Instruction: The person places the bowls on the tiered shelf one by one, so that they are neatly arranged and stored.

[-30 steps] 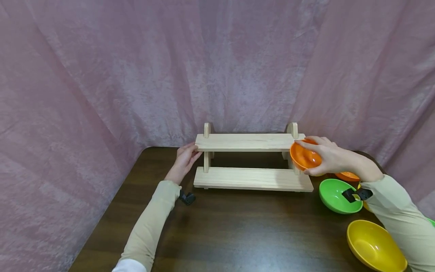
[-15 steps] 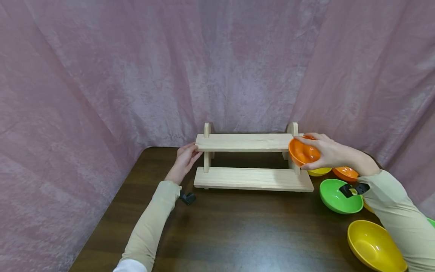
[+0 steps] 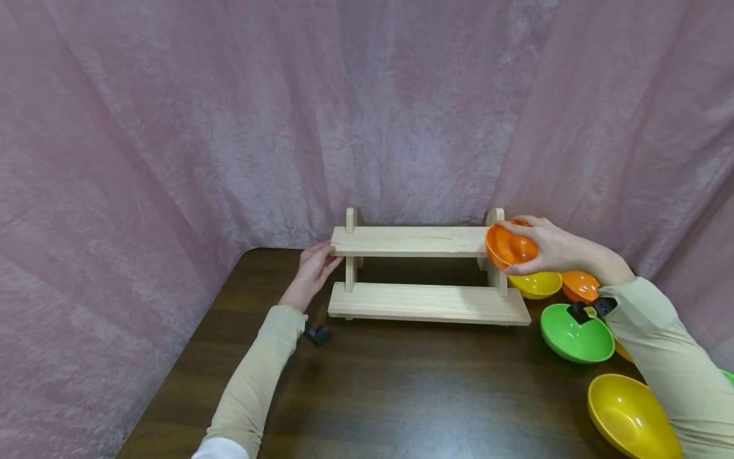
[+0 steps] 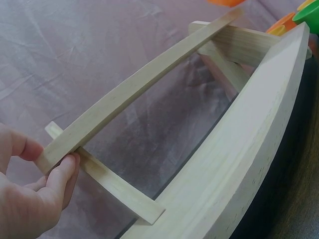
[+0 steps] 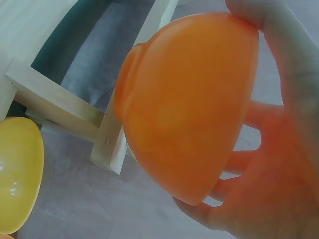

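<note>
A two-tier wooden shelf rack (image 3: pixel 413 242) stands at the back of the dark table. My left hand (image 3: pixel 312 271) pinches the left end of its upper board, thumb and fingers on either side of the wood in the left wrist view (image 4: pixel 47 162). An orange bowl (image 3: pixel 509 247) is in my right hand (image 3: pixel 553 248), held by its rim at the right end of the upper board. In the right wrist view the bowl (image 5: pixel 184 104) has its foot toward the board's end and overlaps it; the fingers (image 5: pixel 239 162) reach round the rim.
On the right side of the table sit a yellow bowl (image 3: pixel 536 285), another orange bowl (image 3: pixel 580 285), a green bowl (image 3: pixel 575 335) and a larger yellow bowl (image 3: pixel 631 414). More bowls are partly hidden by the right sleeve. A pink curtain (image 3: pixel 413 115) hangs behind the table.
My right hand has raised the orange bowl slightly and shifted it a little left, uncovering more of the yellow and orange bowls behind. My left hand stays on the board.
</note>
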{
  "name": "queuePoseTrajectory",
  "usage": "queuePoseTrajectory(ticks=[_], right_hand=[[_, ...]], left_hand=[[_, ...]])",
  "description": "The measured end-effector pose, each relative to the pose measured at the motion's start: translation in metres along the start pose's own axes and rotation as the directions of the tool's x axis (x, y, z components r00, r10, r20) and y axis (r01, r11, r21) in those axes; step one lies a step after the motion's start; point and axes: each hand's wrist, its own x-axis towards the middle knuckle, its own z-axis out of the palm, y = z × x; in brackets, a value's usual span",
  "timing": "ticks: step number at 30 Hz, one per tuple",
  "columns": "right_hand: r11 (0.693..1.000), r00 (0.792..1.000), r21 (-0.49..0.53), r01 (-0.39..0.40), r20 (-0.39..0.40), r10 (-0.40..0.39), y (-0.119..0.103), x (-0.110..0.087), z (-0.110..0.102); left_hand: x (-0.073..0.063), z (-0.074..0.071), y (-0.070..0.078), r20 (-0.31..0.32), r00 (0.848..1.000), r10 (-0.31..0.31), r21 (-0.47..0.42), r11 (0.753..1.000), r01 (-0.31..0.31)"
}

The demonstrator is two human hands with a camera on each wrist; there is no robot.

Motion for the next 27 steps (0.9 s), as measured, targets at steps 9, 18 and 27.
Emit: queuePoseTrajectory(ticks=[9, 18, 27], right_hand=[[1.000, 1.000, 0.014, 0.004, -0.020, -0.003, 0.004, 0.011, -0.003], [1.000, 1.000, 0.013, 0.012, -0.020, -0.012, 0.010, 0.019, -0.003], [0.999, 0.999, 0.027, -0.031, 0.017, 0.031, 0.009, 0.029, -0.006]], left_hand=[[-0.002, 0.002, 0.002, -0.008, 1.000, 0.002, 0.019, 1.000, -0.002], [0.000, 0.001, 0.000, -0.017, 1.000, -0.011, 0.002, 1.000, 0.011], [-0.001, 0.002, 0.001, -0.010, 1.000, -0.009, 0.005, 1.000, 0.009]])
